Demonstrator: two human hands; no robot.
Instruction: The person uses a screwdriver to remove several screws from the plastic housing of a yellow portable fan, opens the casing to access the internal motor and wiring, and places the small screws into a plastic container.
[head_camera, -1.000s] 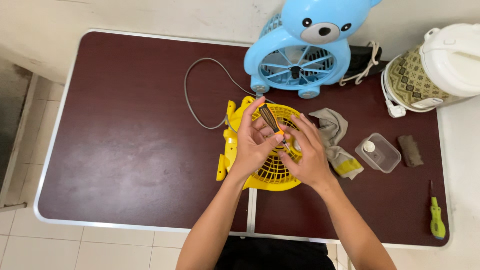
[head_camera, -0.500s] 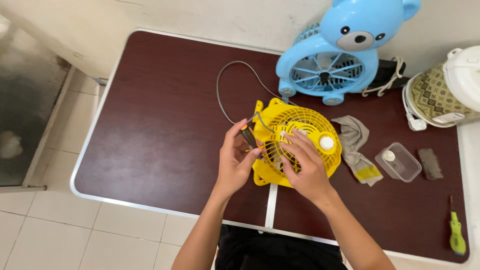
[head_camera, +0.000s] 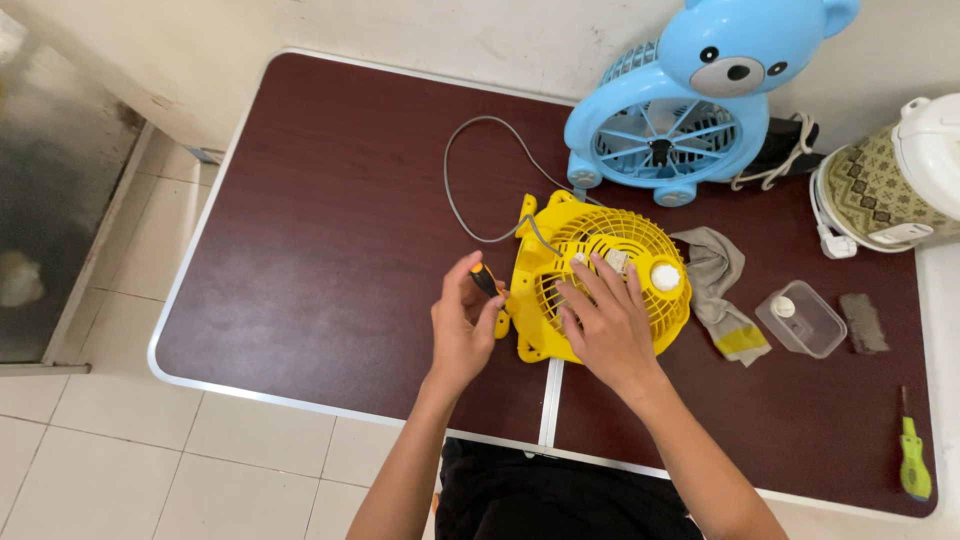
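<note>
Left hand (head_camera: 462, 335) holds a screwdriver (head_camera: 486, 281); right hand (head_camera: 605, 325) steadies the yellow fan (head_camera: 600, 285).

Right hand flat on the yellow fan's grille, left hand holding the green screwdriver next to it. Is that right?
Not quite. The head view shows the left hand holding a black and orange screwdriver beside the yellow fan. The green screwdriver lies untouched near the table's right edge. The right hand does rest flat on the grille.

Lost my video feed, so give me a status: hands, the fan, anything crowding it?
Left hand grips a screwdriver at the yellow fan's edge. Right hand flat on its grille. Grey cloth touches the fan's right side; blue bear fan close behind.
</note>
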